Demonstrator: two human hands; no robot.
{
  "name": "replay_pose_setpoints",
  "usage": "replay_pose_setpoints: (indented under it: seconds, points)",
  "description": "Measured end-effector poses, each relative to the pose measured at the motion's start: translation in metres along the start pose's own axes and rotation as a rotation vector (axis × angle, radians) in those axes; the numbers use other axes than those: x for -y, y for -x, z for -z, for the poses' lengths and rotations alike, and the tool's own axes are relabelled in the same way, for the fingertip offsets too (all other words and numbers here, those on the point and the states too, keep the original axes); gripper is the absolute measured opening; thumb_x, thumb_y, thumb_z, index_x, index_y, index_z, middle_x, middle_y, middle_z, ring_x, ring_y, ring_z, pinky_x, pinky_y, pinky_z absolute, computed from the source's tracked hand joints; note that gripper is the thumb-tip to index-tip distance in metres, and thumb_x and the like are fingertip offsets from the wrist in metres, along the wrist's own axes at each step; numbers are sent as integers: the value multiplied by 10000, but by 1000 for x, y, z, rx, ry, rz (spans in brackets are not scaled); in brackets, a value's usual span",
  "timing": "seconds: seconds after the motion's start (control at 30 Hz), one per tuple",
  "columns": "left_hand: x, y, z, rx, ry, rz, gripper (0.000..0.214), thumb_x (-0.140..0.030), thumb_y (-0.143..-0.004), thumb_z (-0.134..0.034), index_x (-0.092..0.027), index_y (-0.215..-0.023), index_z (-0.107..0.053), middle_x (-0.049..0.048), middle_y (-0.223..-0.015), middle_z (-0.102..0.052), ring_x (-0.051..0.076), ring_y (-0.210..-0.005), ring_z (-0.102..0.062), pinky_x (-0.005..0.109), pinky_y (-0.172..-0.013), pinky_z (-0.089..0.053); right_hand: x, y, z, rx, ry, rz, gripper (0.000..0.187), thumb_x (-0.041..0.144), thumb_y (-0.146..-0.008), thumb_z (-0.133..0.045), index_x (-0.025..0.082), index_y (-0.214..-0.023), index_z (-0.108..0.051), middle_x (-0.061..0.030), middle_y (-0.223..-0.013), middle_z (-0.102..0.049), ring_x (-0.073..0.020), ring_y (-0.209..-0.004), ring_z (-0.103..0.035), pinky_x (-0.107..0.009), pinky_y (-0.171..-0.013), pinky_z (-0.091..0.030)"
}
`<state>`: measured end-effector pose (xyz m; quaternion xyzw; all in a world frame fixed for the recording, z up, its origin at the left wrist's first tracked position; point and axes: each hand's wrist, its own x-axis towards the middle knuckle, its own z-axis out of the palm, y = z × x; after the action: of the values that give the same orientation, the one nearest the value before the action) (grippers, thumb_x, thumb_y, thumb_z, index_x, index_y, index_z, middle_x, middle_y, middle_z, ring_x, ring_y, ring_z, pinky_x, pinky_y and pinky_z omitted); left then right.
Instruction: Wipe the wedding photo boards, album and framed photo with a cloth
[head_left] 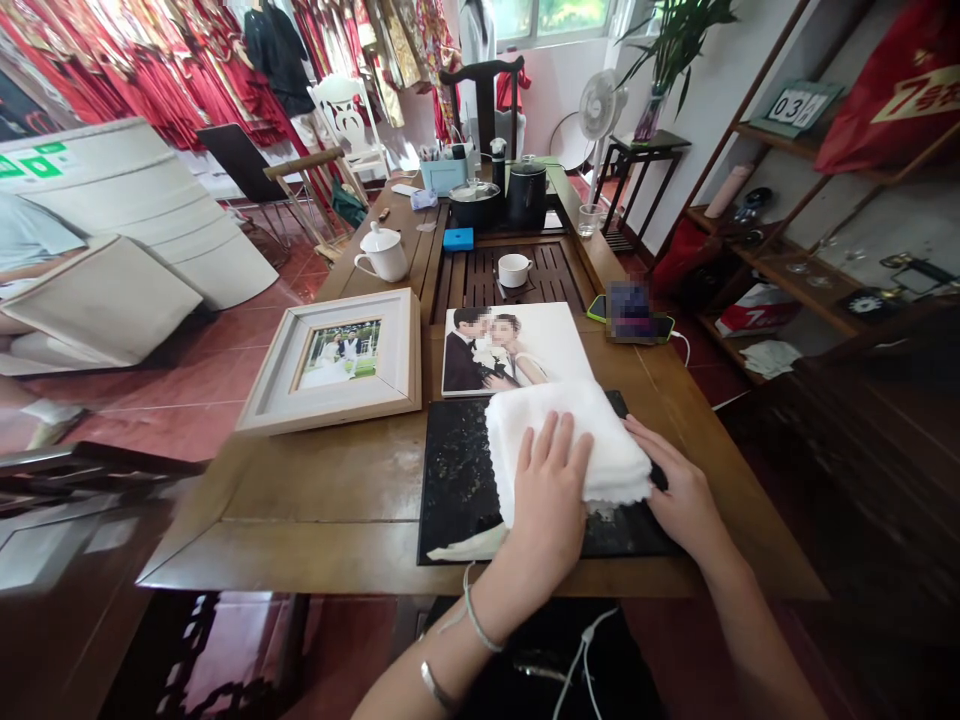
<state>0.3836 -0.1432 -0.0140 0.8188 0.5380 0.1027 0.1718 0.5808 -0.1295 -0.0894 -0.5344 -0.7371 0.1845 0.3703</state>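
A folded white cloth point(562, 425) with a scalloped edge lies over the right part of a flat black board point(461, 465), whose surface carries pale specks and smears. My left hand point(551, 480) presses on the cloth from above, fingers stretched out and slightly spread. At the board's right edge, my right hand point(686, 495) grips the side, its fingertips beside the cloth's corner; the thumb is hidden. A pale, thin strip point(469, 545) lies on the board's front left. Just behind, partly overlapped by the cloth, is a wedding photo panel point(525, 345).
A framed photo point(337, 360) leans back on the table's left. Behind stand a lidded white teapot point(382, 252), a white cup point(514, 269), a blue box point(458, 239) and a black pot point(526, 195). A phone point(641, 315) with a cable lies right. Someone sits far left.
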Motion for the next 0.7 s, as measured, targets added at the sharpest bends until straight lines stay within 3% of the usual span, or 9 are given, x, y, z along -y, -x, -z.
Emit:
replay_pose_setpoints:
  seconds: [0.2, 0.33, 0.43, 0.7]
  points:
    - [1, 43, 2, 127, 85, -120, 800, 12, -630, -481, -180, -1403, -400, 78, -1594, -205, 253, -1480, -106, 505, -1204, -169, 4, -1, 1, 13, -16, -34, 387, 256, -908, -474, 243, -1282, -572, -89, -1387, -554, -234, -1315, -487, -439, -1089, -413]
    - [4, 59, 8, 221, 157, -210, 813, -19, -619, -489, -212, -1404, -398, 47, -1596, -208, 249, -1480, -110, 515, -1197, -174, 7, -1, 3, 36, -36, -53, 413, 221, -896, -463, 255, -1296, -560, -69, -1413, -530, -224, -1337, -460, -440, -1111, -385]
    - [3, 56, 9, 239, 165, -205, 805, -21, -628, -497, -220, -1402, -400, 46, -1593, -220, 250, -1479, -122, 515, -1195, -183, 6, -1, 3, 47, -52, -61, 436, 204, -882, -476, 256, -1307, -553, -64, -1422, -521, -223, -1344, -452, -428, -1115, -382]
    - [-9, 21, 4, 132, 63, -133, 734, -25, -709, -521, -163, -1411, -357, 134, -1583, -221, 306, -1469, -145, 533, -1188, -204, -1, 2, 0, 0, -33, -31, 446, 230, -901, -462, 236, -1342, -529, -94, -1427, -515, -243, -1295, -508, -399, -1067, -439]
